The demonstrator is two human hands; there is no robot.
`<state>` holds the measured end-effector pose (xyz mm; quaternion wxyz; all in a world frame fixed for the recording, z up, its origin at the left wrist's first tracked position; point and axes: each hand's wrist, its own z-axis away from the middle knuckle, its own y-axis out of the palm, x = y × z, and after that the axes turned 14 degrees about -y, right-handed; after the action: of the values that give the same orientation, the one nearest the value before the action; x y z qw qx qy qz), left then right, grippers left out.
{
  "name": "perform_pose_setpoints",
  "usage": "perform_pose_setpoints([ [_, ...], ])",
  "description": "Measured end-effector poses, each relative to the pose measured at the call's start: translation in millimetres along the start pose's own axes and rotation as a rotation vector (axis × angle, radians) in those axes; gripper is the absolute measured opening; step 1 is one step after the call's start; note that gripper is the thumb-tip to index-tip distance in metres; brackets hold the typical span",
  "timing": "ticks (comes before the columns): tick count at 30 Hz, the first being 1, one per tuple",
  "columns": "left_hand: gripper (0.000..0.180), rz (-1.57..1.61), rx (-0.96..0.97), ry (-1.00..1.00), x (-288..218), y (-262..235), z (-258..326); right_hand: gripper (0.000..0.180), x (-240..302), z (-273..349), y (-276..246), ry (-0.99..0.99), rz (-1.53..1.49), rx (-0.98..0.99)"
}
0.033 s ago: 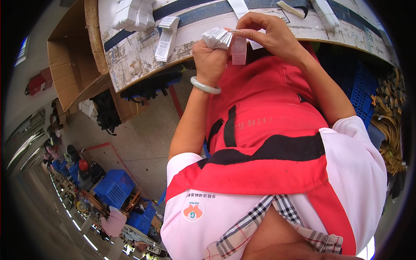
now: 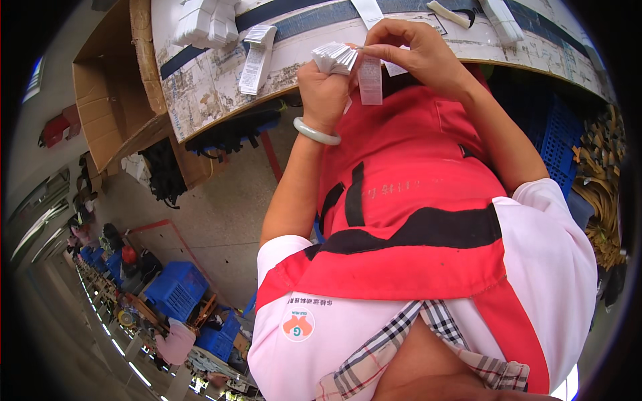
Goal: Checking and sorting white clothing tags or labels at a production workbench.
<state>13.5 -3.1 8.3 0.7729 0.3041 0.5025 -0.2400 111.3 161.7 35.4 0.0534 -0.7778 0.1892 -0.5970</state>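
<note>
My left hand (image 2: 324, 97) is closed round a fanned stack of folded white labels (image 2: 334, 59), just past the table's near edge. Beside it, my right hand (image 2: 418, 57) pinches with thumb and forefinger at the top end of a thin printed label (image 2: 370, 81). That label hangs down over the red apron (image 2: 414, 134), and its upper end meets the stack's side. Whether it is joined to the stack I cannot tell. Another white strip (image 2: 394, 67) shows partly behind my right hand.
On the worn table (image 2: 214, 80) lie a folded printed label bundle (image 2: 257, 60) and a pile of white bundles (image 2: 206, 23). Farther right are another white bundle (image 2: 501, 21) and a small cream-handled tool (image 2: 449, 15). A cardboard box (image 2: 117, 87) stands left of the table.
The printed label between my hands hangs slightly lower and farther right. Both hands stay almost in place.
</note>
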Motion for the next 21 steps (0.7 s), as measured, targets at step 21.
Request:
perform_pose_setpoints([
  [21,0.025,0.295,0.303,-0.368,12,-1,-5,0.011,-59,-22,-18,-0.235,0.683,-0.157],
])
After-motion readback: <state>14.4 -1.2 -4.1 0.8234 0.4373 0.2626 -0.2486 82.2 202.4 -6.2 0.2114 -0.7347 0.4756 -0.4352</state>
